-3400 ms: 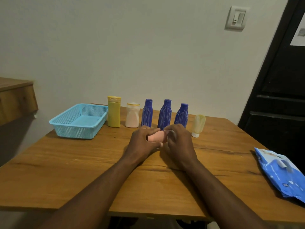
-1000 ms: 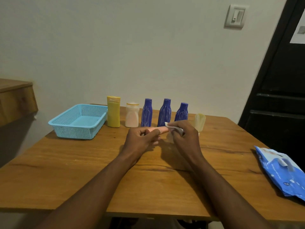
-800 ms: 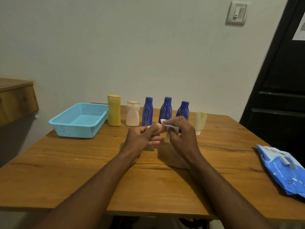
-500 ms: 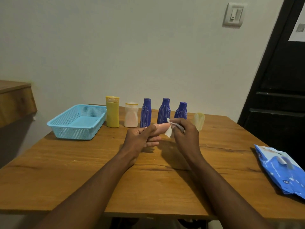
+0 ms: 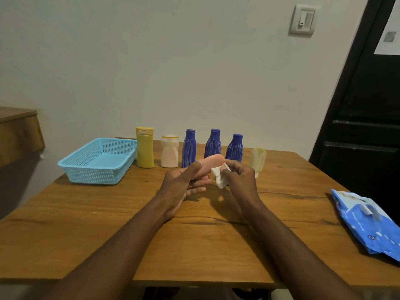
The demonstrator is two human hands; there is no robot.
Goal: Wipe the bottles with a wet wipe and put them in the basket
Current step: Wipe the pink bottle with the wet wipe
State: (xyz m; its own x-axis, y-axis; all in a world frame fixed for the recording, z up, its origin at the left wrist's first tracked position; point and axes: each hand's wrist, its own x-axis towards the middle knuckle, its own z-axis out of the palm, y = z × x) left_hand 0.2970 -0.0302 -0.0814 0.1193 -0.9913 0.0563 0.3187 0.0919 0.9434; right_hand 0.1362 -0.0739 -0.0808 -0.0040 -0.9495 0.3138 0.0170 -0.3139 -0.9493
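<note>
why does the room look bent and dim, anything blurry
Head view: the wide-angle lens tilts the dark door and bows the table edges; light is dim and warm, with soft shadows under both hands; the pink bottle and wipe look slightly soft.

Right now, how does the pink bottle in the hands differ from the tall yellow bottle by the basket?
The small pink plastic bottle is held tilted above the table in the left hand; the tall yellow plastic bottle stands upright, untouched. Pink is rounded, yellow flat-topped. Neither is in the basket.

head view (single), down over table [image 5: 194, 245]
</note>
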